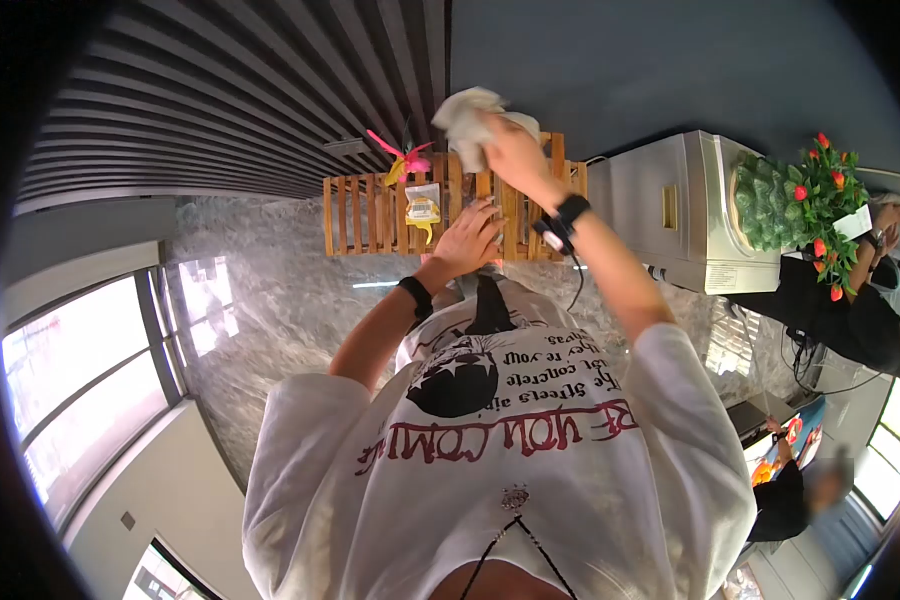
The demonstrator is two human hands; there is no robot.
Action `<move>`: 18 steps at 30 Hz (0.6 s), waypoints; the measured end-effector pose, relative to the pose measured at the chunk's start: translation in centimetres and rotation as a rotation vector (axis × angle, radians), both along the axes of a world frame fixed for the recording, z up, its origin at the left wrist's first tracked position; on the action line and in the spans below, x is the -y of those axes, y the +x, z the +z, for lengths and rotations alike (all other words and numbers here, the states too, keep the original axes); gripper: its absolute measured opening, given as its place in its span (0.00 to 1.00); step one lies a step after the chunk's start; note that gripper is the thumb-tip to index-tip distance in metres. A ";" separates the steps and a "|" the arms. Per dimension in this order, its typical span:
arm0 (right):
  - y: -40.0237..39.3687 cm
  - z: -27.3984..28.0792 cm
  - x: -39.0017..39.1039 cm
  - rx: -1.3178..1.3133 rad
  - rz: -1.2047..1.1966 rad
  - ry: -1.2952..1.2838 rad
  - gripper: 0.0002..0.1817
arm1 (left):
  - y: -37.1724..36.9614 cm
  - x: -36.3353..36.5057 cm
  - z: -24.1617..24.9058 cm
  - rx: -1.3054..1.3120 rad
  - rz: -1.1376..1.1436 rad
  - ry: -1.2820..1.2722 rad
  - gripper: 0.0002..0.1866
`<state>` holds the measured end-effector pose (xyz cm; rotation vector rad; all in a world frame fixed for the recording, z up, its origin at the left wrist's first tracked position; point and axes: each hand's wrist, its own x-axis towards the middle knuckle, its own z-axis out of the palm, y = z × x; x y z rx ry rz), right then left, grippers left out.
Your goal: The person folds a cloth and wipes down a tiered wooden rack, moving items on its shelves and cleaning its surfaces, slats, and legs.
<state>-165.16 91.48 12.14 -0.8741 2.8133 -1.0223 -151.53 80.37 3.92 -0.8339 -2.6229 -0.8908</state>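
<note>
My right hand (518, 155) is wrapped around a pale crumpled cloth (467, 122) at the far edge of a slatted wooden rack (355, 215). The cloth is slightly blurred, and part of it hangs over the slats. My left hand (470, 238) rests on the near side of the rack, fingers spread over the slats, holding nothing. To the left of it lies a white and yellow packet (423, 207) with a barcode label. Just beyond the packet is a pink and yellow artificial flower (407, 163).
A metallic cabinet (660, 205) stands right of the rack, with a green textured mat (765, 200) and a red-flowered plant (832, 205) on top. Dark ribbed panelling (240, 100) rises behind. Two other people are at the right. A cable hangs from my right wrist.
</note>
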 end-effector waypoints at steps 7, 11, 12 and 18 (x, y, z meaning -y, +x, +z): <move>0.9 -6.5 2.9 -0.441 0.052 0.355 0.28 | 0.2 0.2 -1.0 -0.048 -0.168 -0.003 0.20; 4.4 -5.2 -0.5 -0.272 0.284 0.148 0.31 | -0.3 0.9 -0.8 -0.146 -0.135 -0.096 0.19; 5.6 -4.7 -1.3 -0.099 0.245 0.062 0.32 | -0.2 1.1 -1.1 -0.178 -0.255 -0.149 0.18; 10.0 -3.8 -6.3 0.571 -0.055 -0.575 0.27 | 1.3 1.7 10.9 0.122 -0.446 0.380 0.08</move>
